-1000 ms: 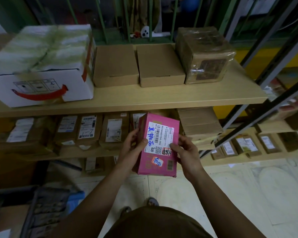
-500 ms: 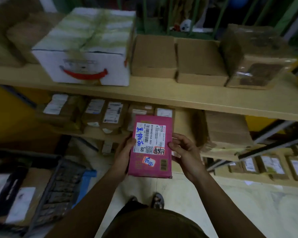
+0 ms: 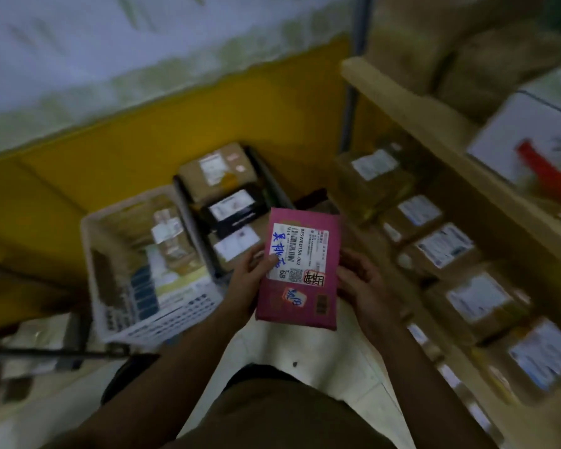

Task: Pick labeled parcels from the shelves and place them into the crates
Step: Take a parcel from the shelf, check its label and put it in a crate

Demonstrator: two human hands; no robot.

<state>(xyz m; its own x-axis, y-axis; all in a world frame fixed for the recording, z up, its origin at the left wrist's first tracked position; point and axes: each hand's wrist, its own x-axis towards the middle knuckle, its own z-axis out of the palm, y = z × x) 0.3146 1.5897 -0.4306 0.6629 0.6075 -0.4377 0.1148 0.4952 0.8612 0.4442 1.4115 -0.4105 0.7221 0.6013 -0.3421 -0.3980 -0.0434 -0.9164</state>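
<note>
Both hands on pink parcel [image 3: 300, 267], label up: left hand [image 3: 250, 283] w/ thumb curled over label edge, right hand [image 3: 358, 285] fingers cupping its side, above floor beside white crate [image 3: 162, 315] & dark crate [image 3: 188, 205].

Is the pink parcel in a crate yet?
No, the left hand and right hand hold the pink parcel up in the air, not resting in the white crate or dark crate.
</note>
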